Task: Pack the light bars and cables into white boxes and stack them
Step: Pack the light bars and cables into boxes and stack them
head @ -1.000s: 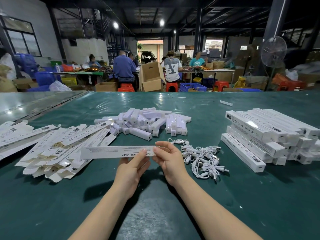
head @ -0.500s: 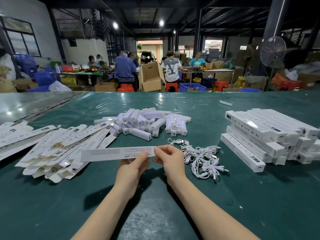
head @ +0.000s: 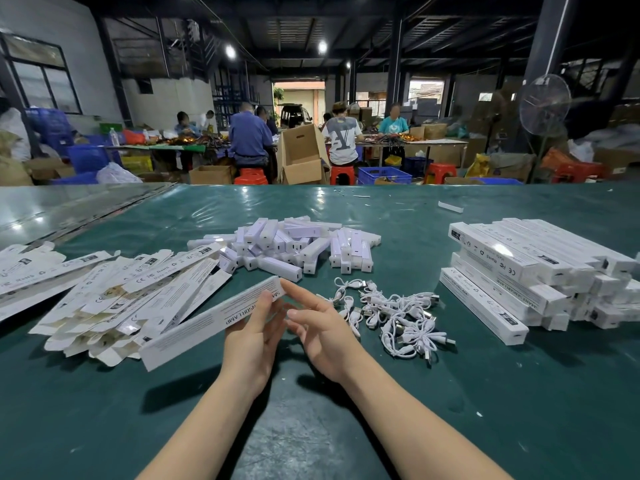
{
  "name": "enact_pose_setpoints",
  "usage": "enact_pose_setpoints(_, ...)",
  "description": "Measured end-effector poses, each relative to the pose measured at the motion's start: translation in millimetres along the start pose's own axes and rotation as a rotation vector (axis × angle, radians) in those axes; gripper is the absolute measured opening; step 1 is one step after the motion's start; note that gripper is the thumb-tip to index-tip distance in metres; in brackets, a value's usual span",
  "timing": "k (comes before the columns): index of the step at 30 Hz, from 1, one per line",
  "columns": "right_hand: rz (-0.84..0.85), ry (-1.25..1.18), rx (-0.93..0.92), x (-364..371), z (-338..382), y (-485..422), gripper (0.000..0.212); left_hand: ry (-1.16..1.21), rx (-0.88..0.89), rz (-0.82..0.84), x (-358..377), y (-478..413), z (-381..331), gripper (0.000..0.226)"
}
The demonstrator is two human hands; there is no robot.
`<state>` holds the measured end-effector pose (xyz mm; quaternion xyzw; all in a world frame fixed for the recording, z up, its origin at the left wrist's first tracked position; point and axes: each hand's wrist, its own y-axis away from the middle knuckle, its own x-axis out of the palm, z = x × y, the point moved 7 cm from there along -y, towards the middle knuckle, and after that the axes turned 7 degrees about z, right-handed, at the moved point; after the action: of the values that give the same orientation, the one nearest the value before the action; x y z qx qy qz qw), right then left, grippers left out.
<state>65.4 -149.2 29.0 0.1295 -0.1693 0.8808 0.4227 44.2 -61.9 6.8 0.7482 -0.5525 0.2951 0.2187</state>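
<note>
While the left hand [head: 252, 337] pinches the white box [head: 207, 322] near its upper end, the right hand [head: 323, 329] has its fingers [head: 298, 292] spread beside that end; cables [head: 398, 317] lie just right of them.

A table [head: 485, 393] covered in dark green sheeting is carrying everything. On its left side, a loose pile of flat box blanks [head: 114, 306] is lying fanned out, the blanks overlapping and running off the left edge of view. Farther back at the centre, a heap of light bars [head: 287, 244] is sitting jumbled, some crossing others. Right of centre, a tangle of white cables [head: 398, 317] is resting near the heap but apart from it. On the right, packed white boxes [head: 519, 271] are lying stacked in layers. A small white piece [head: 450, 206] is lying alone near the far edge, and a glossy sheet [head: 69, 209] is covering the far left corner.
</note>
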Motion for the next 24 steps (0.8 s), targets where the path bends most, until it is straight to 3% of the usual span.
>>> enact_pose_setpoints(3,0.056,-0.018,0.007,5.3,-2.2,-0.7,0.047,0.035,-0.014,0.019,1.6,-0.9,-0.8,0.014)
enact_pose_setpoints(10,-0.109,-0.063,-0.065,-8.3,-1.4,-1.7,0.033,-0.04,-0.017,0.035,0.4,-3.6,1.5,0.017)
enact_pose_setpoints(12,-0.073,0.043,-0.09,-2.8,2.6,-0.9,0.043,-0.003,-0.025,0.022,-1.3,-4.3,-0.1,0.017)
enact_pose_setpoints(15,0.075,0.404,-0.092,14.1,0.4,2.8,0.061,0.108,-0.016,-0.028,-5.6,-6.6,-2.8,0.03)
enact_pose_setpoints(17,0.096,0.587,-0.096,21.4,-3.7,4.7,0.064,0.136,-0.014,-0.034,-5.3,-7.8,-3.5,0.023)
enact_pose_setpoints(19,0.019,0.563,-0.156,20.4,0.3,5.7,0.056,0.113,-0.029,-0.001,-2.5,-8.2,-1.2,0.02)
enact_pose_setpoints(22,-0.175,0.428,-0.237,6.0,13.7,7.0,0.026,-0.066,-0.045,0.101,4.3,-6.1,3.4,0.02)
enact_pose_setpoints(24,-0.288,0.453,-0.263,-4.8,20.7,8.4,0.023,-0.171,-0.038,0.115,5.8,-4.9,4.5,0.022)
